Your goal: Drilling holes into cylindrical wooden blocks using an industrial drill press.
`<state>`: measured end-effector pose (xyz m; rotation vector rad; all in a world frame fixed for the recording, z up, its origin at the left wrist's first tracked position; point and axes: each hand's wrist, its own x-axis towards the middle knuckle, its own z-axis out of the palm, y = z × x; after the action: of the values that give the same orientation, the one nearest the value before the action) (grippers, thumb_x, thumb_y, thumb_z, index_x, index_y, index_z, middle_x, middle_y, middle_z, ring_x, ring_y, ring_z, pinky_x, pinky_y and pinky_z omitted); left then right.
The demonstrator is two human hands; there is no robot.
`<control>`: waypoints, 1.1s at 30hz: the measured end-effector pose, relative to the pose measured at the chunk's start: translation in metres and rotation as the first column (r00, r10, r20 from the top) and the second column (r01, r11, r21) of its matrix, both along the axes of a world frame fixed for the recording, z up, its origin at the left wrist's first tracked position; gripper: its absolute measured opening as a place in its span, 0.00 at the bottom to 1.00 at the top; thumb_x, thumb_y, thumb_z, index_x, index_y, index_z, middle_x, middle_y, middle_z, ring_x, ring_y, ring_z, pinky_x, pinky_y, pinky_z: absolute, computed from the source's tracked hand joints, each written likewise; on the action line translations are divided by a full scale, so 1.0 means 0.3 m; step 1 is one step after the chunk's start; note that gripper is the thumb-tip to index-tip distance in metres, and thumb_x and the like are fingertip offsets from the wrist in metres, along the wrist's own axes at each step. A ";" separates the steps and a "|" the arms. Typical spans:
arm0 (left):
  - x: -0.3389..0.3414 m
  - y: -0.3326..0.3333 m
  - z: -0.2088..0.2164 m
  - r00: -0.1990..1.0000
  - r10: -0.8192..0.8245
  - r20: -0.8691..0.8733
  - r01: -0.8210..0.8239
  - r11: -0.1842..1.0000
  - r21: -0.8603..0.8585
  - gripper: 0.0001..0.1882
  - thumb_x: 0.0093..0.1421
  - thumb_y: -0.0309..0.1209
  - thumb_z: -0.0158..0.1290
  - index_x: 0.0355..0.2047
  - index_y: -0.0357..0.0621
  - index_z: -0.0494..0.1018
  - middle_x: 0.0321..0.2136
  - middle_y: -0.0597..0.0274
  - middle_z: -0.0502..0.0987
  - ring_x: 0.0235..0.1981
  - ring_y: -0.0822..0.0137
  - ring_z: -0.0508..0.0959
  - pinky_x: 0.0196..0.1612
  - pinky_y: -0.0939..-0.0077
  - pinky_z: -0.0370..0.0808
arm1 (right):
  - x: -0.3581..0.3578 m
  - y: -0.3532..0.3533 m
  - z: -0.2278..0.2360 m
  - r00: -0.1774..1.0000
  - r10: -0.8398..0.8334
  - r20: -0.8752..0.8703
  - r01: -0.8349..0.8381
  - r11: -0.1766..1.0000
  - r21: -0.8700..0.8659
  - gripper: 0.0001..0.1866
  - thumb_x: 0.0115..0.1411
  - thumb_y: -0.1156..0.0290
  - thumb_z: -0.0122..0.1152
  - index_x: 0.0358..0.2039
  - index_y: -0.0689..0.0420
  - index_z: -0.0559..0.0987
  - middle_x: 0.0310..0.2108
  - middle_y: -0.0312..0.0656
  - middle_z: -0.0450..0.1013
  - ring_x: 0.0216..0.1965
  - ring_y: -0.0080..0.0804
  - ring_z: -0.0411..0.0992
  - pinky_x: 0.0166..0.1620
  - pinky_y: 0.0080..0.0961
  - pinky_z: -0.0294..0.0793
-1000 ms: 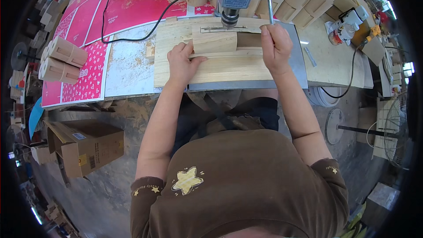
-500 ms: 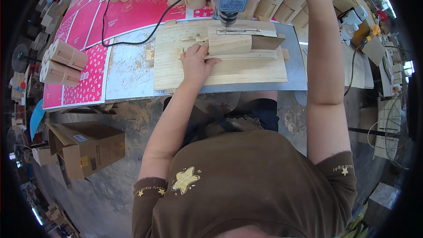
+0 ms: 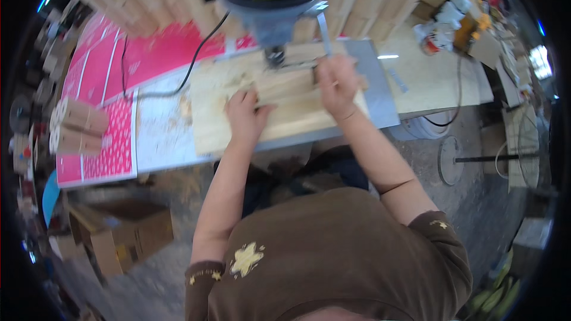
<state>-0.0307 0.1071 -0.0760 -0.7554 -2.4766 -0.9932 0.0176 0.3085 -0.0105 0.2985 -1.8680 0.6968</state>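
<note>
Pink-and-white-covered long desk (image 3: 163, 53), carrying a grey-and-black metal drill press (image 3: 270, 21) and a flat, pale wooden board (image 3: 297, 123).
The pale wooden block (image 3: 285, 91) on the board could skid or twist if steadied too lightly while pressed from above. It lies just right of the left grip (image 3: 245, 114), thumb apart from fingers, clamping too blurred to tell; the right grip (image 3: 338, 86), near its right end, looks clamped around the slim silver metal lever (image 3: 325, 34).
</note>
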 end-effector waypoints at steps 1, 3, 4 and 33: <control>-0.002 -0.008 -0.013 1.000 0.002 -0.009 -0.002 1.000 -0.008 0.26 0.36 0.39 0.65 0.37 0.43 0.74 0.22 0.62 0.68 0.29 0.56 0.70 0.33 0.61 0.63 | -0.003 -0.001 -0.017 1.000 0.003 0.006 -0.003 1.000 0.012 0.06 0.48 0.77 0.60 0.28 0.59 0.76 0.24 0.43 0.69 0.27 0.43 0.68 0.34 0.35 0.65; -0.005 -0.053 -0.055 0.999 0.020 -0.038 -0.020 1.000 -0.008 0.26 0.36 0.39 0.64 0.36 0.42 0.74 0.23 0.60 0.69 0.29 0.55 0.70 0.33 0.61 0.63 | 0.000 -0.032 0.014 0.999 0.038 -0.022 -0.037 0.999 0.037 0.04 0.47 0.77 0.59 0.27 0.59 0.76 0.22 0.42 0.68 0.25 0.42 0.67 0.32 0.34 0.65; -0.001 -0.054 -0.066 0.999 0.029 -0.016 -0.030 0.999 -0.016 0.26 0.36 0.38 0.64 0.37 0.42 0.74 0.23 0.60 0.69 0.29 0.56 0.70 0.33 0.61 0.63 | 0.009 -0.031 0.041 0.998 0.053 -0.043 -0.051 0.997 0.053 0.02 0.48 0.78 0.57 0.25 0.59 0.75 0.19 0.42 0.66 0.23 0.41 0.65 0.30 0.33 0.64; 0.045 -0.369 0.065 0.980 -0.078 0.181 0.012 0.940 0.340 0.11 0.42 0.26 0.63 0.25 0.38 0.74 0.20 0.65 0.70 0.22 0.72 0.70 0.26 0.81 0.68 | 0.048 0.125 0.039 0.728 -0.061 0.683 -0.151 0.957 0.247 0.13 0.48 0.73 0.61 0.35 0.58 0.72 0.32 0.42 0.70 0.37 0.44 0.66 0.40 0.35 0.66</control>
<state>-0.0173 -0.0036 -0.0564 -0.6309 -2.3549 -1.5248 0.0320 0.3461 0.0013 0.2927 -2.7044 0.6077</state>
